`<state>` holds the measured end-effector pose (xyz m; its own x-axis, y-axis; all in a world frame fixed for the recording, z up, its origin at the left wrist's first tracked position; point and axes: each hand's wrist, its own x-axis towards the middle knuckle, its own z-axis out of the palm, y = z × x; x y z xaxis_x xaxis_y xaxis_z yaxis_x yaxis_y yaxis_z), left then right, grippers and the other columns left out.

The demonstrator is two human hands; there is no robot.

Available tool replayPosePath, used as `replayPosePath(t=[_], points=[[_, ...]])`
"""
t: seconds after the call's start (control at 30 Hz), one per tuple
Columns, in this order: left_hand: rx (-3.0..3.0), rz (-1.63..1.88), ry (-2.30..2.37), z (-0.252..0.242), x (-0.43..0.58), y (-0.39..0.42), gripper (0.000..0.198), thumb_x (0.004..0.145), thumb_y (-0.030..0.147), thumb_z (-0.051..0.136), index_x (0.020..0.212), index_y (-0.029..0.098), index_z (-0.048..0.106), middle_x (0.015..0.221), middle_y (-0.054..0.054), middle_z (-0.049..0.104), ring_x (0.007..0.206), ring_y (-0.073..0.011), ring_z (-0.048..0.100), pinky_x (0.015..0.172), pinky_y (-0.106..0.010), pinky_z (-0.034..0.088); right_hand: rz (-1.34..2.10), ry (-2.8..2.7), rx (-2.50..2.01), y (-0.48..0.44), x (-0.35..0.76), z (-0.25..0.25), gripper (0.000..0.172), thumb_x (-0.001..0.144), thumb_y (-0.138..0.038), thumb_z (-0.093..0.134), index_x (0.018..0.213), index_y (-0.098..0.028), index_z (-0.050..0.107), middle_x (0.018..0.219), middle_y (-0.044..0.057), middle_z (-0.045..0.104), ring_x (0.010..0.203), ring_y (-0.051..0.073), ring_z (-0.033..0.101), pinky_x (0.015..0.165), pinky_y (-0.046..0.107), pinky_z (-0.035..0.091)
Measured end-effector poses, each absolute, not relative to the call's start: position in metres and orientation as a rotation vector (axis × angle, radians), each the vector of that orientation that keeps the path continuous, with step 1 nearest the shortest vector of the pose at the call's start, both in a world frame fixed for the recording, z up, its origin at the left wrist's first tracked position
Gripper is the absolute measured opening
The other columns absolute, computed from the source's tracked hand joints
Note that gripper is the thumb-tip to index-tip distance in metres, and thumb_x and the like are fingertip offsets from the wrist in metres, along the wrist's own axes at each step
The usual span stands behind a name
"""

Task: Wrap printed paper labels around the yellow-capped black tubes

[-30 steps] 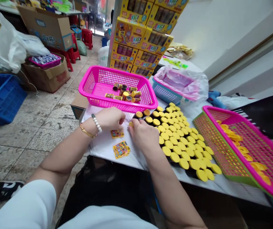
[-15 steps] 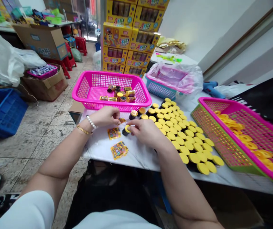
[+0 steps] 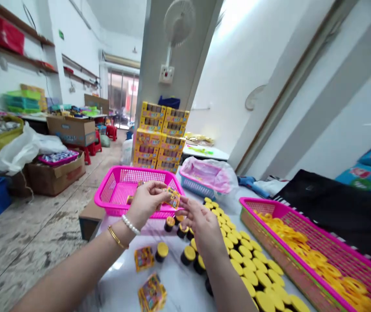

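A small orange printed label (image 3: 173,197) is up in the air in front of the pink basket. My left hand (image 3: 146,201) pinches its left side between thumb and fingers. At its right edge are the fingertips of my right hand (image 3: 203,227), closed on the corner. Below, a black container with a yellow lid (image 3: 162,251) stands alone on the table. To its left lies a small pile of labels (image 3: 144,258), and a larger pile (image 3: 153,294) sits nearer to me. Rows of yellow-lidded black containers (image 3: 245,251) fill the right side, partly behind my right forearm.
Behind my hands is a pink basket (image 3: 107,197), its contents mostly hidden. A blue basket lined with plastic (image 3: 198,186) stands further back. On the right, a pink-rimmed basket (image 3: 248,201) holds yellow rings (image 3: 302,247). Stacked yellow boxes (image 3: 159,143) rise behind.
The view has tilted upward. My right hand has let go of the yellow-lidded container, which now stands on the table. Both hands have risen, with a label between them.
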<state>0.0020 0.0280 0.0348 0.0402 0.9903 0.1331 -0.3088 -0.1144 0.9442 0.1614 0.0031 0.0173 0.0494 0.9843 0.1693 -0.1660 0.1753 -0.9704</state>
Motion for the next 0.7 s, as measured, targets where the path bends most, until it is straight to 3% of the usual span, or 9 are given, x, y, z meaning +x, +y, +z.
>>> replayPosePath(t=[0.13,0.27,0.47,0.7], points=[[1.117,1.542,0.829,0.031,0.021,0.028,0.042,0.062,0.034,0.086,0.094,0.014,0.066,0.063,0.001,0.065,0.045,-0.0075,0.051,0.043,-0.020,0.040,1.131,-1.099,-0.898,0.011,0.148,0.016,0.051,0.067,-0.062,0.081,0.080,-0.014,0.070,0.067,0.004,0.068,0.047,0.009,0.053,0.037,0.017,0.036],[1.121,1.614,0.875,0.002,0.025,0.026,0.042,0.062,0.045,0.087,0.082,0.014,0.065,0.062,0.001,0.063,0.048,-0.0079,0.051,0.045,-0.019,0.040,1.106,-1.001,-0.892,0.015,0.145,-0.002,0.051,0.065,-0.063,0.083,0.071,-0.016,0.064,0.054,-0.003,0.057,0.042,0.007,0.046,0.037,0.017,0.034],[1.168,1.658,0.836,-0.001,0.017,0.017,0.050,0.072,0.062,0.077,0.069,0.015,0.063,0.053,0.004,0.052,0.044,-0.0051,0.041,0.041,-0.018,0.032,1.016,-0.917,-0.923,0.009,0.152,-0.014,0.052,0.074,-0.067,0.074,0.071,-0.017,0.060,0.053,-0.004,0.055,0.041,0.005,0.042,0.037,0.016,0.032],[1.319,1.663,0.920,0.011,0.014,0.005,0.044,0.078,0.058,0.074,0.073,0.014,0.072,0.052,0.004,0.050,0.045,-0.0063,0.040,0.043,-0.020,0.032,0.698,-1.276,-1.019,-0.007,0.149,-0.012,0.043,0.095,-0.056,0.055,0.076,-0.018,0.065,0.056,-0.002,0.054,0.049,0.010,0.045,0.047,0.022,0.038]])
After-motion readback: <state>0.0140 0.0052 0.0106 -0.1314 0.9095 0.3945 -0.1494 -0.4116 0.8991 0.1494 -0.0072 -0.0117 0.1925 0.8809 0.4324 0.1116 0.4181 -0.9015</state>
